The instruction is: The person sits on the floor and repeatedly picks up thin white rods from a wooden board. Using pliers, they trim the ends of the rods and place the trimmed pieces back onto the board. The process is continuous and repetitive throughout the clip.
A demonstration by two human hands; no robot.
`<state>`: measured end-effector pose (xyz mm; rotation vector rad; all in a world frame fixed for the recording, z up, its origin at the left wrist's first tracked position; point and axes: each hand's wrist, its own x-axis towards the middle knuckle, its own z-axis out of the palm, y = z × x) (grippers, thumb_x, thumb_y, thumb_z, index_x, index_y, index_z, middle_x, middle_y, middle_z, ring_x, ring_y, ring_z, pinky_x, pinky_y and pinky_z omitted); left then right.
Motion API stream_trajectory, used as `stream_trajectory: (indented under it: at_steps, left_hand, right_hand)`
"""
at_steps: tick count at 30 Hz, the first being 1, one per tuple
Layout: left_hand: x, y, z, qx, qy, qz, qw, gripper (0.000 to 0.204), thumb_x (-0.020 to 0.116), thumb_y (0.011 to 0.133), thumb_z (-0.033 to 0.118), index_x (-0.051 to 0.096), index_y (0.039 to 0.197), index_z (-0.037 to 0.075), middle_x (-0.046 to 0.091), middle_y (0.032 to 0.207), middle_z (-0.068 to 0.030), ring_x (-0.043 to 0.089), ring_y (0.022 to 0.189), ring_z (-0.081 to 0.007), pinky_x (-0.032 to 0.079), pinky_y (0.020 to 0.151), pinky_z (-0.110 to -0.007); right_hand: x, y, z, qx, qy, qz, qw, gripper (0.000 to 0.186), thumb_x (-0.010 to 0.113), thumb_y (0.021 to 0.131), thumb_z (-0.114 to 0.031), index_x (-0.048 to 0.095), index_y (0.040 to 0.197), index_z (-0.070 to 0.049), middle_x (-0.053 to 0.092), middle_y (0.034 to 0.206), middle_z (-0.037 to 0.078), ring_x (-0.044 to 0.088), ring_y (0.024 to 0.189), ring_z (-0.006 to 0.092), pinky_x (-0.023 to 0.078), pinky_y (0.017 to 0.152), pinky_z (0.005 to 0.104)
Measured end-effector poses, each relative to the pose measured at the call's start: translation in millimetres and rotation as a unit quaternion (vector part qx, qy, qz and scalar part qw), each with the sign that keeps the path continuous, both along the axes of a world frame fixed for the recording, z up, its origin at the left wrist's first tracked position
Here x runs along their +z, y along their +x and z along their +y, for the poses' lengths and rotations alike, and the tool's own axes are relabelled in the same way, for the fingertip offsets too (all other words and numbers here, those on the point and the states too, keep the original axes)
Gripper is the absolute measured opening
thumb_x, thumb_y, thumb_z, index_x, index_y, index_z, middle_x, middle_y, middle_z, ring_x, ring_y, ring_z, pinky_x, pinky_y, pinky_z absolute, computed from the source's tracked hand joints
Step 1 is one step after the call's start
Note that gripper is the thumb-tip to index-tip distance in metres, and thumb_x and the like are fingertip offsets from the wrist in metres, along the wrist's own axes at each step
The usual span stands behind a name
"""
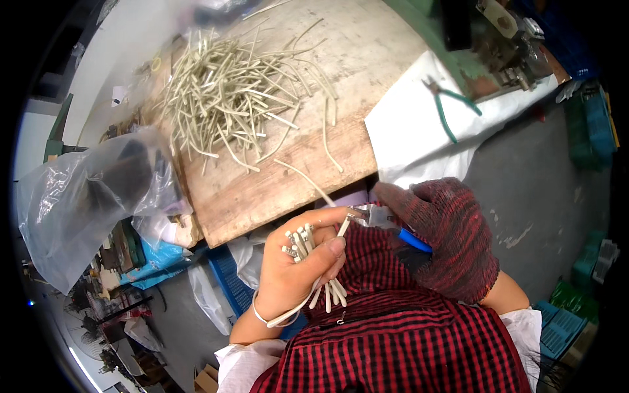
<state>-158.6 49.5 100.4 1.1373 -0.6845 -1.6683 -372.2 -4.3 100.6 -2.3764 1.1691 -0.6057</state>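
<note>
My bare left hand [291, 268] is closed around a bundle of short whitish cords [303, 241]. Several of them show small metal bits at their upper ends, and their other ends stick out below the palm. One cord [344, 226] stands up between thumb and forefinger. My right hand [452, 236], in a dark red and black knitted glove, grips pliers [377, 217] with a blue handle. The plier jaws meet the tip of that upright cord; whether they are clamped on it I cannot tell. A longer loose cord [303, 175] reaches from the table edge toward my left hand.
A large heap of whitish cords [226, 98] lies on the worn wooden table [354, 72]. Green-handled pliers [445, 108] rest on a white sheet [406, 118] to the right. Clear plastic bags [98, 196] hang at the left, near a blue crate [226, 281]. Machine parts [511, 59] stand far right.
</note>
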Motion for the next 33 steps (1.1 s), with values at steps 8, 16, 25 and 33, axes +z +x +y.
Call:
stream_trajectory:
  at_steps: [8, 16, 25, 33]
  left_hand:
    - [20.7, 8.1, -9.6, -0.058, 0.083, -0.048, 0.994, 0.028, 0.057, 0.086, -0.008, 0.06, 0.114, -0.009, 0.057, 0.07, -0.001, 0.046, 0.055, -0.0048, 0.034, 0.048, -0.019]
    - [20.4, 9.4, -17.2, -0.191, 0.138, -0.099, 0.967, 0.03, 0.066, 0.067, -0.01, 0.068, 0.097, -0.011, 0.063, 0.068, -0.0064, 0.051, 0.051, -0.0067, 0.036, 0.046, -0.019]
    - [23.6, 6.3, -24.2, -0.239, 0.084, -0.165, 0.953, 0.03, 0.068, 0.066, -0.008, 0.07, 0.096, -0.009, 0.068, 0.073, -0.0092, 0.056, 0.055, -0.0077, 0.041, 0.049, -0.019]
    - [16.3, 8.1, -23.6, -0.201, 0.095, -0.039, 0.974, 0.034, 0.066, 0.063, -0.007, 0.066, 0.096, -0.016, 0.065, 0.068, -0.0109, 0.052, 0.05, -0.0084, 0.035, 0.044, -0.02]
  right_hand:
    - [25.1, -4.6, 7.8, 0.048, -0.085, 0.102, 0.99, 0.056, 0.068, 0.074, -0.014, 0.058, 0.129, -0.02, 0.062, 0.09, 0.016, 0.06, 0.083, 0.0319, 0.048, 0.074, 0.0442]
    - [9.2, -27.5, -20.9, 0.164, -0.204, 0.13, 0.956, 0.039, 0.072, 0.072, -0.024, 0.067, 0.11, -0.026, 0.054, 0.068, -0.001, 0.051, 0.057, 0.0148, 0.038, 0.052, 0.0318]
    - [11.2, -32.2, -20.8, 0.167, -0.227, 0.175, 0.943, 0.028, 0.074, 0.068, -0.028, 0.071, 0.095, -0.029, 0.049, 0.057, -0.004, 0.051, 0.054, 0.0147, 0.038, 0.052, 0.0319]
    - [-36.1, -27.4, -11.6, 0.14, -0.066, -0.082, 0.985, 0.036, 0.076, 0.065, -0.02, 0.071, 0.1, -0.021, 0.052, 0.061, 0.0, 0.053, 0.058, 0.0188, 0.042, 0.055, 0.036]
